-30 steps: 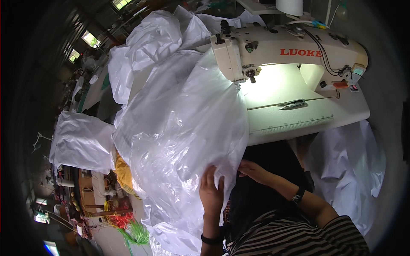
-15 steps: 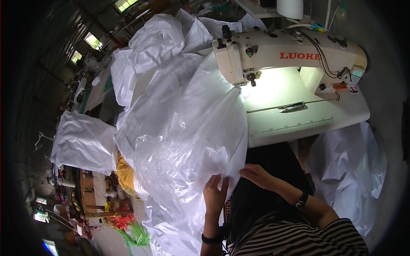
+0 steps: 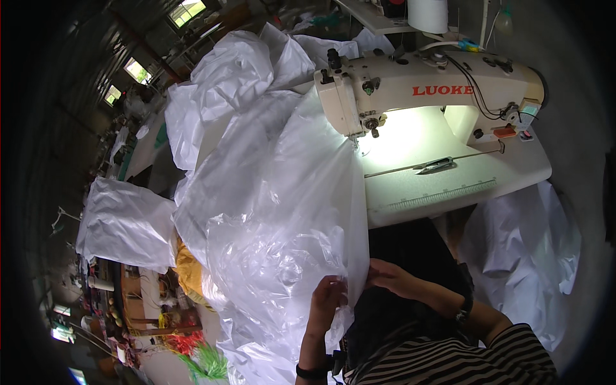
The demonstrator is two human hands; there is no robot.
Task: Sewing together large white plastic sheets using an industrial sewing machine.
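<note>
A large sheet of shiny white plastic (image 3: 269, 186) runs from under the needle of a sewing machine (image 3: 410, 83) down to my lap. My left hand (image 3: 328, 296) is closed, its curled fingers gripping the sheet near its right edge. Just to the right, my right hand (image 3: 393, 277) pinches that same edge, thumb and fingers together. The edge hangs fairly straight between the needle and my hands, while the film bunches in glossy folds to the left. Its lower part drops beside my dark-clothed lap.
Thread snips (image 3: 435, 165) lie on the lit machine bed (image 3: 410, 204). More white sheeting (image 3: 221, 83) is heaped behind, and another piece (image 3: 520, 256) hangs at the right. A white thread cone (image 3: 428, 15) stands behind the machine. Red and green strands (image 3: 208, 360) are at lower left.
Both hands have come slightly lower and closer to me. The left fingers have curled in more, and the sheet's edge looks straighter. The whole view has shifted a little.
</note>
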